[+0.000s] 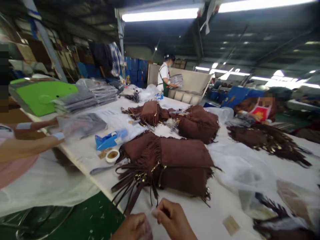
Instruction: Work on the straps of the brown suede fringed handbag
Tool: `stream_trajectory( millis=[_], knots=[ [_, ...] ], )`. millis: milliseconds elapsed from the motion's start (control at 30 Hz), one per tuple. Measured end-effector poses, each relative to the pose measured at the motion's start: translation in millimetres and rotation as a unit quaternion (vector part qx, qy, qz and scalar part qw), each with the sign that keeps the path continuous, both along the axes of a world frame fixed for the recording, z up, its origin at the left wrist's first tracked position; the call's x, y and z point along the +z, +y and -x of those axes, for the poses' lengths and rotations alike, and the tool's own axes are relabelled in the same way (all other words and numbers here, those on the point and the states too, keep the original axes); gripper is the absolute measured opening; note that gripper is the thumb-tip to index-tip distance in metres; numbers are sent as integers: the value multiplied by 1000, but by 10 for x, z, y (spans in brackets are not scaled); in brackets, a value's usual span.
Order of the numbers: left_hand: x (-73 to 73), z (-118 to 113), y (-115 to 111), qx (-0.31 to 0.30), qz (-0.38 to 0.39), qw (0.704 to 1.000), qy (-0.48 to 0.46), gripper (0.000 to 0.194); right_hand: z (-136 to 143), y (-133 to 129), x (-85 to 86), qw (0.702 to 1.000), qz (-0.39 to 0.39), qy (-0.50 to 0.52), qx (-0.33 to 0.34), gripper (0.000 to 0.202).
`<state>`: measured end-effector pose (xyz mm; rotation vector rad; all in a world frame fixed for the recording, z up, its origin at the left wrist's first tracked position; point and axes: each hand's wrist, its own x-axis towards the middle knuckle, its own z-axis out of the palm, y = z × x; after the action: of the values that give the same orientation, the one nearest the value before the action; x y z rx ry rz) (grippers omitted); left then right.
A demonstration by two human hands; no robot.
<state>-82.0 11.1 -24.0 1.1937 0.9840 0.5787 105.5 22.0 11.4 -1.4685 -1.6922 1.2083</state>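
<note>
Head-worn view, forward and down

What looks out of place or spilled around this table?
Pale scraps dot the green floor, and dark straps from the nearest brown bags trail over the table's edge, looking untidy. No spill shows.

On the table: bags in the middle, plastic wrap to the right, flat pile back left.

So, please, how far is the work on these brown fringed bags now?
Looks done: the brown fringed bags seem assembled, with fringe and gold-coloured hardware attached. In hand: the left hand and right hand meet before the nearest bags; anything between them is too blurred. Left: those bags lie unwrapped, near loose clear plastic; further steps, I cannot tell.
</note>
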Motion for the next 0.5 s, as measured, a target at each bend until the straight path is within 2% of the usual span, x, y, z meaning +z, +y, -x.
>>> stream_trajectory(
  millis=[100, 200, 267, 333, 400, 500],
  knots=[
    [1, -54, -74, 52, 35, 990, -129, 51, 69, -58, 15, 1000, 2, 1, -1, 18],
    [-86, -124, 24, 99, 88, 975, -178, 50, 100, -41, -3, 1000, 9, -6, 3, 21],
    [-164, -123, 86, 105, 97, 977, -161, 50, 86, 29, -46, 1000, 28, 6, -4, 24],
    [-204, -87, 118, 119, 78, 982, -122, 46, 52, 152, -89, 998, 40, 12, -46, 27],
    [-183, -38, 128, 134, 49, 988, -67, 41, 27, 311, -116, 994, 24, -20, -104, 29],
    [-74, 15, 142, 131, 10, 991, 21, 37, 62, 554, -132, 977, -44, -143, -155, 31]
  ],
)
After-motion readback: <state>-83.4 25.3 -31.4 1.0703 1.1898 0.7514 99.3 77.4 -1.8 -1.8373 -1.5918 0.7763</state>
